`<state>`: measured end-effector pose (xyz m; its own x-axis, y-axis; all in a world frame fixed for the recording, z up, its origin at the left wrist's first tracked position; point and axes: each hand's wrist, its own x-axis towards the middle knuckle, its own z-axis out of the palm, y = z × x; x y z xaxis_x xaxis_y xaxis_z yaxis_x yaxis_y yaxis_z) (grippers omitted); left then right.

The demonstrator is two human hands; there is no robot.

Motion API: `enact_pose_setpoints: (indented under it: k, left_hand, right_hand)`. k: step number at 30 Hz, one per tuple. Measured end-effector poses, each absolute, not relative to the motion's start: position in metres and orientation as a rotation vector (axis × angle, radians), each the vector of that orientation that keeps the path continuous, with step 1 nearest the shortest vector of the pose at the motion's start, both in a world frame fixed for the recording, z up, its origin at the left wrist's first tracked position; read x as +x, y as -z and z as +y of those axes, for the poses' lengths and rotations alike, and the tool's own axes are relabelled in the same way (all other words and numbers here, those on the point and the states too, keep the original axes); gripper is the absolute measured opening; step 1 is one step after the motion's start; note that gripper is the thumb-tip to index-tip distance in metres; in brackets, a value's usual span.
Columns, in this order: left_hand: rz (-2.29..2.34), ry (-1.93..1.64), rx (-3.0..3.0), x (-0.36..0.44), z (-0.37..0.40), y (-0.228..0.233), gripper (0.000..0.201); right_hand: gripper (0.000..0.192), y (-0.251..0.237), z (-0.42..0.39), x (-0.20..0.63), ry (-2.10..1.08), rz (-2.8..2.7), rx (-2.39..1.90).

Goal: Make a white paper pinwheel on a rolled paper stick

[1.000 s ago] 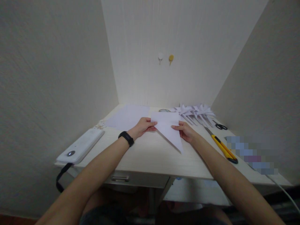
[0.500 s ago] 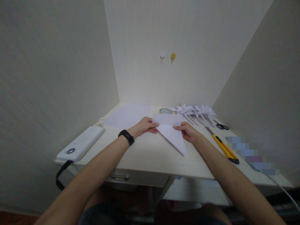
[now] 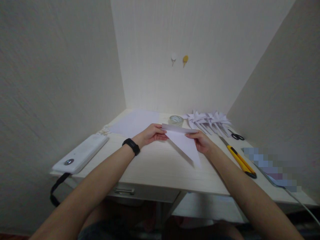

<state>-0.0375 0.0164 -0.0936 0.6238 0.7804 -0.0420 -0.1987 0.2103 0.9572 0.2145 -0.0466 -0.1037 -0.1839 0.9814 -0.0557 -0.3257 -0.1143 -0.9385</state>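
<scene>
Between my two hands is a white sheet of paper (image 3: 183,141), folded to a triangle with a strip standing along its far edge. My left hand (image 3: 155,133) pinches the left end of the crease, thumb on top. At the right end, my right hand (image 3: 198,138) grips the paper with its thumb along the crease. The triangle's point hangs toward me over the desk. Beyond the paper sits a roll of clear tape (image 3: 176,120), partly covered by it.
White paper pinwheels (image 3: 208,120) lie at the back right, near black scissors (image 3: 237,136). A yellow utility knife (image 3: 240,160) rests beside my right forearm, a blurred-out device (image 3: 271,170) further right. Flat paper (image 3: 136,121) lies back left; a white box-like device (image 3: 81,153) sits left.
The far strip of the paper has tilted over at the crease and now looks much narrower. My hands keep their hold at both ends. The view has shifted slightly.
</scene>
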Motion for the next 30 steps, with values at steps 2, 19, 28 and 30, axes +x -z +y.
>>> enact_pose_setpoints:
  k: [2, 19, 28, 30]
  left_hand:
    - [0.607, -0.765, 1.141, -0.038, 0.016, 0.091, 0.024]
    - [0.567, -0.736, 1.048, -0.022, 0.002, 0.086, 0.046]
    - [0.729, -1.064, 1.053, -0.013, -0.01, 0.078, 0.022]
    - [0.766, -1.102, 1.067, -0.014, -0.008, 0.077, 0.025]
  right_hand:
    - [0.027, 0.1, -0.048, 0.212, -1.518, -1.006, -0.94]
    - [0.038, 0.123, -0.043, 0.181, -0.687, -1.032, -1.086]
    - [0.05, 0.125, -0.062, 0.166, -0.302, -1.604, -1.107]
    - [0.051, 0.126, -0.063, 0.165, -0.336, -1.637, -1.08]
